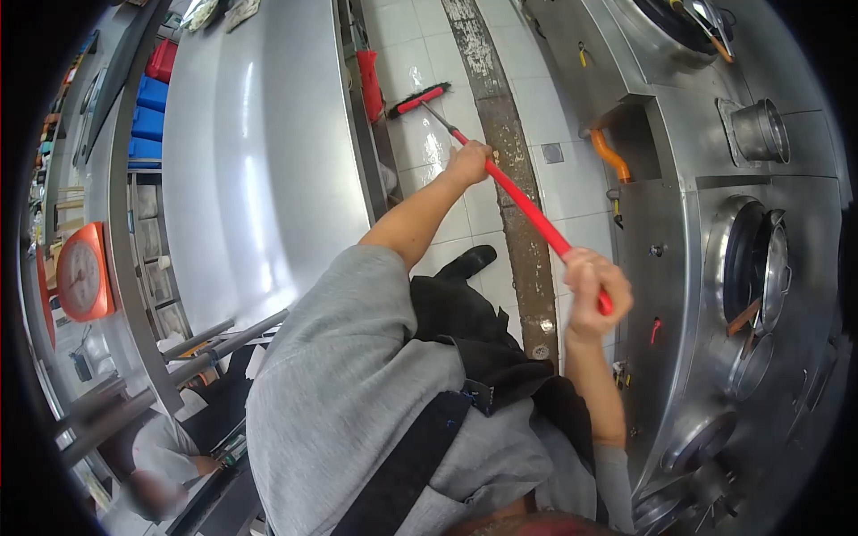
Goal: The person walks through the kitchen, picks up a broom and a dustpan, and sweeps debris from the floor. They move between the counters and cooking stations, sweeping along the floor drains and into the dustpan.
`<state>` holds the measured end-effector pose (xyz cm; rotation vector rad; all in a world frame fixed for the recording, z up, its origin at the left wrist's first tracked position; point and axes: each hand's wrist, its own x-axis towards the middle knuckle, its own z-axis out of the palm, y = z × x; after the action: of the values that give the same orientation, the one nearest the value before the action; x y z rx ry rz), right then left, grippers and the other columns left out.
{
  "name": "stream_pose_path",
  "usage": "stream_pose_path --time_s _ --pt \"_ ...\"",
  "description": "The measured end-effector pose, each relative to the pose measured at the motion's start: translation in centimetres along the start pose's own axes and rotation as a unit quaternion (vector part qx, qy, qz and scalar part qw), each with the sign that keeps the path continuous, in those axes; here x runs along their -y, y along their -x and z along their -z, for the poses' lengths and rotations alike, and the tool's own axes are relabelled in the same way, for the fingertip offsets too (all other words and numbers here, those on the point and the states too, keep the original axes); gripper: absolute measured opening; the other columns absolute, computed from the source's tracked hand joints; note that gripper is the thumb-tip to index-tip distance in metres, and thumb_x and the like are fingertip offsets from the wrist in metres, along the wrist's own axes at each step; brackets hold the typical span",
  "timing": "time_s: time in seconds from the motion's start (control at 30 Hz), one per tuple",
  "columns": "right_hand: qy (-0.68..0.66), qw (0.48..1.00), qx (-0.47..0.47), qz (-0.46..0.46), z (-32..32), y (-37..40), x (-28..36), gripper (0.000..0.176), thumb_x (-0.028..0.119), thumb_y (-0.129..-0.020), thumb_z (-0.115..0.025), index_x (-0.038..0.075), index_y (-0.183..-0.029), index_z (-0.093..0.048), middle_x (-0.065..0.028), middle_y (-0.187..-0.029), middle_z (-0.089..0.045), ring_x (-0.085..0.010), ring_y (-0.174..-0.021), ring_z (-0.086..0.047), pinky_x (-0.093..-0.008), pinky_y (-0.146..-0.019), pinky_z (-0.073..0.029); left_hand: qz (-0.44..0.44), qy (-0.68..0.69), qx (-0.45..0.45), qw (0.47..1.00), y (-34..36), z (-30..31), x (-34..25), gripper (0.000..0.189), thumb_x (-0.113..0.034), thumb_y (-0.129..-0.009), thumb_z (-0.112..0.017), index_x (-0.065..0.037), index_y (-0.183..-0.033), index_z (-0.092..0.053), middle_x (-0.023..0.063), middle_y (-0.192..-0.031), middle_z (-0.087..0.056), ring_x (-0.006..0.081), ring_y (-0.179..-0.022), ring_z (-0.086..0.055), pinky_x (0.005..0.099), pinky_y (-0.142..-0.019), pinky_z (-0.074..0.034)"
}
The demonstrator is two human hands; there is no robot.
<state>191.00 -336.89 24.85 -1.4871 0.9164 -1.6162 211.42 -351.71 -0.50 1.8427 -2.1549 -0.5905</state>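
Note:
A long red-handled broom [527,207] slants from my body down to the tiled floor [483,210]. Its red head with black bristles [418,100] is at floor level, beside the steel table's edge. Lower down the shaft, where the red handle meets the metal part, my left hand [470,163] is wrapped round it. My right hand [595,290] grips the handle near its top end, which pokes out below the fingers. A dark shoe [469,262] stands on the tiles under my arms.
A steel worktable [241,170] runs along the left. On the right, a steel cooking range [715,192] carries pans and a pot [760,131]. A grimy drain channel [523,237] crosses the floor. An orange scale [85,271] and another person [170,447] are at the left.

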Motion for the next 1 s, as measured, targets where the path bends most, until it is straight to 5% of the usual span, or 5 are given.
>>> stream_pose_path --time_s 0.27,0.57,0.73,0.83,1.0 --pt "-0.026 0.997 0.003 0.067 4.5 -6.6 16.3 0.023 0.012 -0.090 -0.045 0.006 -0.069 -0.038 -0.0046 -0.050 -0.037 -0.0124 -0.040 -0.036 -0.0312 -0.044 -0.036 -0.204 0.289 0.171 0.920 5.0 0.4 -17.1 0.021 -0.022 -0.070 -0.069 -0.004 -0.074 -0.058 0.0177 -0.080 -0.060 0.0351 -0.080 -0.060 0.0432 -0.069 -0.048" --pt "0.015 0.985 0.006 0.175 9.0 -1.3 23.9 0.027 0.017 -0.091 -0.051 0.008 -0.070 -0.037 -0.0028 -0.052 -0.044 -0.0115 -0.041 -0.044 -0.0240 -0.043 -0.043 -0.325 0.199 0.247 0.891 8.3 4.9 -23.8 0.013 -0.020 -0.067 -0.066 -0.008 -0.071 -0.063 0.0155 -0.067 -0.061 0.0358 -0.070 -0.061 0.0459 -0.063 -0.049" --pt "0.048 0.983 -0.089 0.153 6.6 0.4 15.8 0.016 0.002 -0.080 -0.052 0.001 -0.065 -0.044 -0.0086 -0.048 -0.043 -0.0174 -0.039 -0.037 -0.0308 -0.039 -0.032 -0.224 0.176 0.044 0.958 1.8 3.3 -18.1 0.024 -0.002 -0.063 -0.058 -0.002 -0.087 -0.061 0.0201 -0.082 -0.060 0.0382 -0.083 -0.058 0.0440 -0.075 -0.048" --pt "0.147 0.963 -0.188 0.123 4.2 -1.3 7.6 0.016 -0.004 -0.078 -0.053 -0.001 -0.065 -0.046 -0.0089 -0.052 -0.049 -0.0149 -0.044 -0.046 -0.0316 -0.043 -0.042 -0.139 0.034 0.054 0.988 -1.2 4.4 -14.8 0.058 -0.015 -0.072 -0.067 0.000 -0.121 -0.040 0.0234 -0.122 -0.043 0.0437 -0.113 -0.043 0.0457 -0.094 -0.041" --pt "0.128 0.988 -0.079 0.043 2.6 -4.0 3.2 0.020 -0.011 -0.075 -0.051 -0.001 -0.059 -0.046 -0.0077 -0.053 -0.049 -0.0163 -0.047 -0.049 -0.0308 -0.052 -0.046 -0.186 0.199 0.036 0.962 1.6 2.8 -9.8 0.074 -0.016 -0.072 -0.066 -0.005 -0.136 -0.030 0.0300 -0.129 -0.037 0.0463 -0.118 -0.041 0.0444 -0.097 -0.039"
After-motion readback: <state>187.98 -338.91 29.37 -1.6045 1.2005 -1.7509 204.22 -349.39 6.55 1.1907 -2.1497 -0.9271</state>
